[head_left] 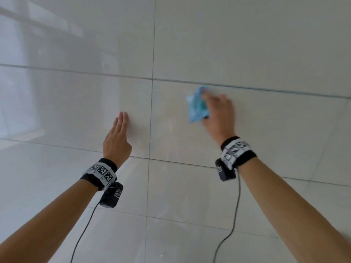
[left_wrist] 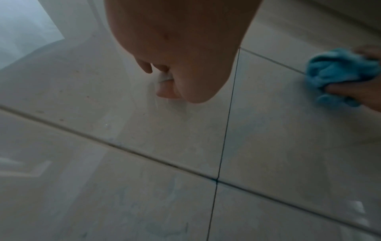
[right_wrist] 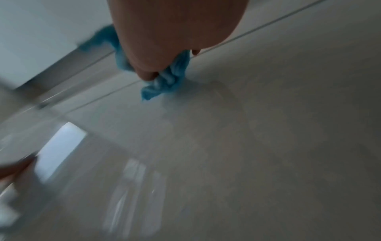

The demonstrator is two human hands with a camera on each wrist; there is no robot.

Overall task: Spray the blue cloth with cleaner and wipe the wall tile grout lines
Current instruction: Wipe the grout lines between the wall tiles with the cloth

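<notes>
Bracing on the tile wall [head_left: 76, 103], the left hand [head_left: 116, 138] lies flat with fingers straight and pressed together, holding nothing, left of the vertical grout line [head_left: 151, 118]. Right of that line, the right hand [head_left: 219, 115] grips the bunched blue cloth [head_left: 197, 106], fingers curled round it, the cloth against the tile just below the horizontal grout line [head_left: 266, 89]. That line runs left to right, so the wiping stroke probably has to travel along it with the cloth shifted slightly upward; the right hand is plainly the one placed for it. The head view gives the whole layout. The left wrist view shows the cloth's edge meeting the line. The right wrist view is motion-blurred, yet appears to show the thumb pinching folds against the wall.
</notes>
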